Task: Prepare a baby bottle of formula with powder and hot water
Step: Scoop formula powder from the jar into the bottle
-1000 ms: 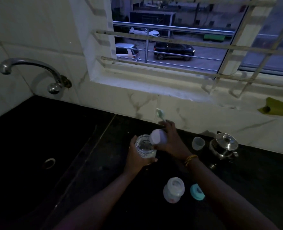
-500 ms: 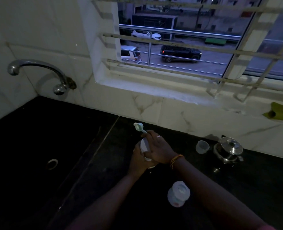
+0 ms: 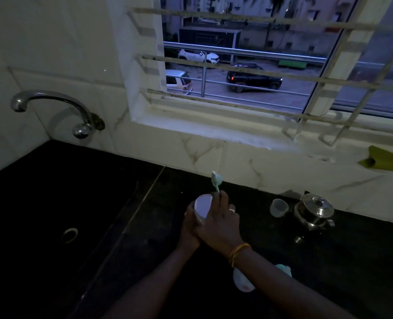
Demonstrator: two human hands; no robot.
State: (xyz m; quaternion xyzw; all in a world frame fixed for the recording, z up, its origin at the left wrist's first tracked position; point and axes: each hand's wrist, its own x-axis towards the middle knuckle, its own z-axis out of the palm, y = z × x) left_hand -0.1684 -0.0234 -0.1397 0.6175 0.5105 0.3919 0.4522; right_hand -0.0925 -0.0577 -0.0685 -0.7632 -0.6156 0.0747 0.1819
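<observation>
right hand (image 3: 221, 223) is clamped over a white lid (image 3: 202, 208) on top of a container, fingers curled round the lid's rim. same hand also pinches a pale green scoop (image 3: 216, 180), handle between the fingertips, bowl sticking up and away from the body toward the wall. yellow band (image 3: 238, 252) on that wrist. left hand (image 3: 189, 229) is wrapped round the container from below; the container body is almost fully hidden by both hands, so its contents can't be read.

baby bottle (image 3: 242, 283) lies near the body, mostly covered by the right forearm, only its pale lower end showing. a teal cap (image 3: 284, 270) peeks out just beyond the forearm, close to the bottle.

right of the hands: small translucent cup (image 3: 279, 207), then a lidded steel pot (image 3: 314, 214) just beside it, both near the back wall and apart from the hands.

black countertop (image 3: 363, 261) is bare to the right front. left of the hands a seam (image 3: 145, 199) marks the counter edge dropping into a dark sink (image 3: 41, 203); drain ring (image 3: 70, 233) well to the left, tap (image 3: 52, 109) on the back wall. green cloth (image 3: 386, 161) sits on the window ledge far right.
</observation>
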